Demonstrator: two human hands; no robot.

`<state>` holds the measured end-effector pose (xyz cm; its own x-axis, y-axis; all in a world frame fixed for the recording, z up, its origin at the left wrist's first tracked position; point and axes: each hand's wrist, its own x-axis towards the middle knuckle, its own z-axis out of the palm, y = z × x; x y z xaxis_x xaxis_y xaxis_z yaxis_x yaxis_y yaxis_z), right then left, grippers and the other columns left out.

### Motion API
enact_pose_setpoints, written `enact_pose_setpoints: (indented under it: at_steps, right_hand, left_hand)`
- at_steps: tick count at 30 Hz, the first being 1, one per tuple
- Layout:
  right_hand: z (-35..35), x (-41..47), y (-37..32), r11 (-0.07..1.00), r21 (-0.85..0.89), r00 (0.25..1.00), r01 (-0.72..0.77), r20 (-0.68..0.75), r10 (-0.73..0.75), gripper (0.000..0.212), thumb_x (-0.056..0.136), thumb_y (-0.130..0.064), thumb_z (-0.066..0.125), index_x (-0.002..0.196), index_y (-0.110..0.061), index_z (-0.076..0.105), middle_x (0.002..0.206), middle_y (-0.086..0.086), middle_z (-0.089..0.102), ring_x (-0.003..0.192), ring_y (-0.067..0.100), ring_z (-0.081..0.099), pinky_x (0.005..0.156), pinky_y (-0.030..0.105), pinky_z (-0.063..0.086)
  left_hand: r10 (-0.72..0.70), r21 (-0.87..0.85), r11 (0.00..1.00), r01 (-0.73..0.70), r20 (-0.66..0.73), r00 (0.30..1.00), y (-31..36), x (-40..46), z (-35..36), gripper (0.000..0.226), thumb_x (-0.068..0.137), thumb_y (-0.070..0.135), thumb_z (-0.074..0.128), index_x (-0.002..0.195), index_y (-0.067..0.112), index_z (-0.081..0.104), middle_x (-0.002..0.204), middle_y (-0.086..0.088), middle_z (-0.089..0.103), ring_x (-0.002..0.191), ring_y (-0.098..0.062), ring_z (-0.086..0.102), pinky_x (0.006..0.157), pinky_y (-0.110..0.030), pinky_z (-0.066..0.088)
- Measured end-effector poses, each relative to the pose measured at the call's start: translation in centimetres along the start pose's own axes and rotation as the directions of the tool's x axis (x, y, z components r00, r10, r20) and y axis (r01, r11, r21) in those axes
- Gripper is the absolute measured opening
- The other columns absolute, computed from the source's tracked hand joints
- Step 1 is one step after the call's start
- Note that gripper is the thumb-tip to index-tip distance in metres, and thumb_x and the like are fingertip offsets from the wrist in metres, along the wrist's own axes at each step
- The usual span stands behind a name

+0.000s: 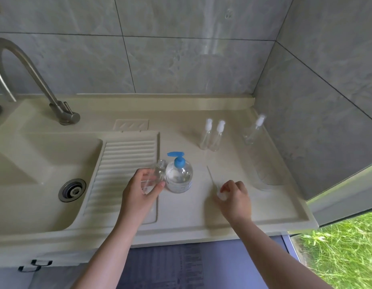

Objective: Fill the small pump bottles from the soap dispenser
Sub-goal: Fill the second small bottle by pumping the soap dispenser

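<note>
Soap dispenser (179,176), clear with a blue pump head, is standing upright on the desk (187,213), and we are taking it as our landmark. Just to its left, our left hand (139,192) is holding an uncapped small bottle (154,176), fingers (148,173) and thumb curling round the clear body, the open neck tilting up toward the dispenser and nearly touching its side. To the dispenser's right, our right hand (235,197) is pinching a white pump cap (222,195), fingers clamping on it, and its thin dip tube (211,176) is slanting up and away across the desk. Behind the dispenser and to its right, two capped pump bottles (212,135) are standing side by side, nearly touching. Farther right of them, a third pump bottle (253,131) is standing near the wall. Left of the dispenser, the ribbed drainboard (122,163) is leading to the sink (35,174), with the faucet (35,80) arching behind it.
</note>
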<state>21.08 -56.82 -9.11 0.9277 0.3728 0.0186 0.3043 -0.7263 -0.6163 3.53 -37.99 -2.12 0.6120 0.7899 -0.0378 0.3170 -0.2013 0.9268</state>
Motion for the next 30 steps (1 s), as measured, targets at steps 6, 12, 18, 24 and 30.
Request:
enact_pose_setpoints:
  at_steps: [6,12,18,24,30]
  right_hand:
    - [-2.7,1.3,-7.6,0.933,0.322,0.987,0.159,-0.023,-0.16,0.01,0.087,-0.018,0.075,0.094,-0.021,0.069,0.092,-0.003,0.063,0.073,0.006,0.059,0.069,0.015,0.044]
    - [-3.1,2.4,-13.9,0.749,0.652,0.956,-0.12,0.278,-0.089,0.01,0.095,-0.02,0.067,0.099,-0.02,0.076,0.097,-0.006,0.075,0.078,0.009,0.071,0.065,0.023,0.052]
    - [-2.5,2.9,-14.5,0.676,0.69,0.927,-0.258,0.373,-0.028,0.01,0.093,-0.012,0.068,0.091,-0.01,0.077,0.098,0.009,0.075,0.073,0.012,0.065,0.064,0.024,0.051]
    - [-3.1,3.5,-14.9,0.679,0.663,0.901,-0.316,0.434,-0.004,0.01,0.092,-0.008,0.067,0.088,-0.007,0.076,0.085,0.007,0.073,0.065,0.008,0.061,0.063,0.022,0.05]
    - [-3.6,3.8,-15.2,0.663,0.641,0.871,-0.387,0.49,0.034,0.008,0.09,-0.005,0.068,0.087,-0.004,0.075,0.08,0.011,0.069,0.061,0.011,0.058,0.067,0.028,0.048]
  left_hand:
    - [0.077,0.162,0.984,-0.076,-0.001,0.997,-1.3,2.6,-1.4,0.035,0.08,0.02,0.081,0.109,0.023,0.061,0.115,0.006,0.062,0.104,-0.012,0.063,0.091,-0.032,0.049]
    - [0.172,0.286,0.942,-0.175,0.037,0.984,-1.0,4.2,-1.6,0.042,0.075,0.012,0.083,0.112,0.02,0.065,0.11,0.001,0.057,0.102,-0.013,0.06,0.09,-0.02,0.039]
    - [0.241,0.271,0.931,-0.243,0.04,0.97,-0.2,5.1,-1.8,0.045,0.072,0.007,0.083,0.111,0.021,0.067,0.109,0.001,0.058,0.101,-0.01,0.06,0.092,-0.013,0.04]
    - [0.289,0.269,0.918,-0.292,0.05,0.956,0.5,5.6,-2.1,0.046,0.072,0.006,0.084,0.112,0.024,0.067,0.109,0.004,0.058,0.102,-0.006,0.061,0.091,-0.003,0.035]
    - [0.359,0.316,0.876,-0.365,0.079,0.93,1.3,5.8,-2.5,0.049,0.071,0.007,0.085,0.114,0.024,0.068,0.109,0.008,0.059,0.102,0.0,0.059,0.092,-0.007,0.038]
